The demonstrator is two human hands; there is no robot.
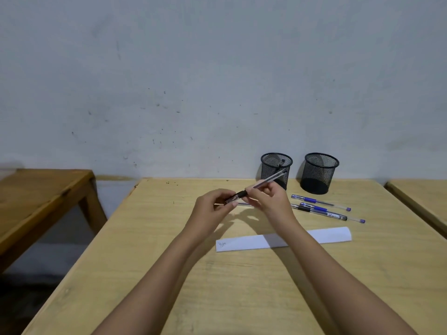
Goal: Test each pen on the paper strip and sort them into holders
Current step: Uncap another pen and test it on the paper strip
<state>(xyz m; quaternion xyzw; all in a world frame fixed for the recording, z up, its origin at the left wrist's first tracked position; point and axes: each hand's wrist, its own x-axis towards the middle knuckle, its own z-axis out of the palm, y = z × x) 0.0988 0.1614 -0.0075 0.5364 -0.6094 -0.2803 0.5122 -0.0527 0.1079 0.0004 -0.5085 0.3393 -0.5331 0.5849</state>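
Note:
Both hands hold one clear pen with a black grip (267, 181) above the table. My right hand (268, 199) pinches its barrel, which points up and right toward the holders. My left hand (212, 209) pinches the pen's cap end at the lower left. A white paper strip (249, 243) lies on the table nearer to me, with a small scribble at its left end. Two black mesh holders stand at the back: the left holder (272, 165) has a pen in it, the right holder (318, 174) looks empty. Three more pens (324, 209), blue and black, lie right of my hands.
The light wooden table (169, 274) ends at a grey wall behind the holders. Another pen lies partly hidden under my hands. A darker wooden table (41, 189) stands to the left across a gap, and the edge of another table (420, 197) shows at the right.

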